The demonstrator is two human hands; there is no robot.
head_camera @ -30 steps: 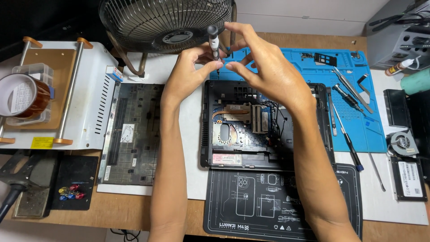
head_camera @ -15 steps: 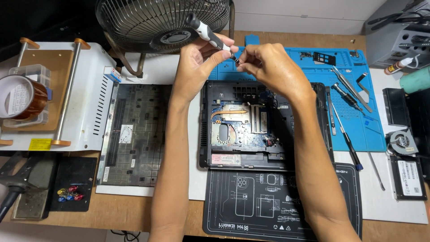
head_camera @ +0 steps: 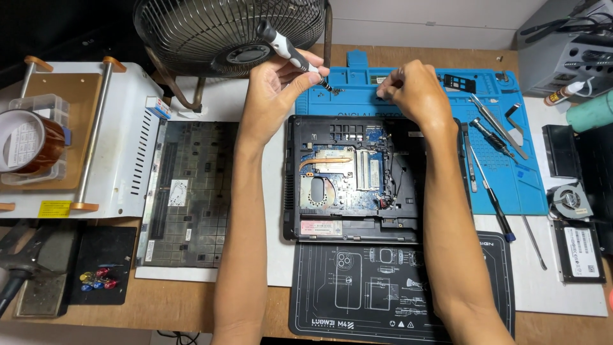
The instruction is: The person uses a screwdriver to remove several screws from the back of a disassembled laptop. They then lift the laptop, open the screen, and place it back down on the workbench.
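I am holding the screwdriver (head_camera: 288, 49) in my left hand (head_camera: 274, 96), fingers pinching its shaft, tip angling down onto the blue mat (head_camera: 511, 172) just behind the open laptop (head_camera: 357, 179). My right hand (head_camera: 412, 96) is pressing its fingertips together on something too small to tell there. The screwdriver looks light, stiff and slim; gripping the ribbed handle seems steadiest.

A big round fan (head_camera: 230, 32) stands at the back of the bench (head_camera: 159, 306). Left of the fan sits a white machine (head_camera: 121, 153) with a roll of brown tape (head_camera: 29, 140). Far right of the fan lie a small cooling fan (head_camera: 570, 199) and a flat drive (head_camera: 580, 250).
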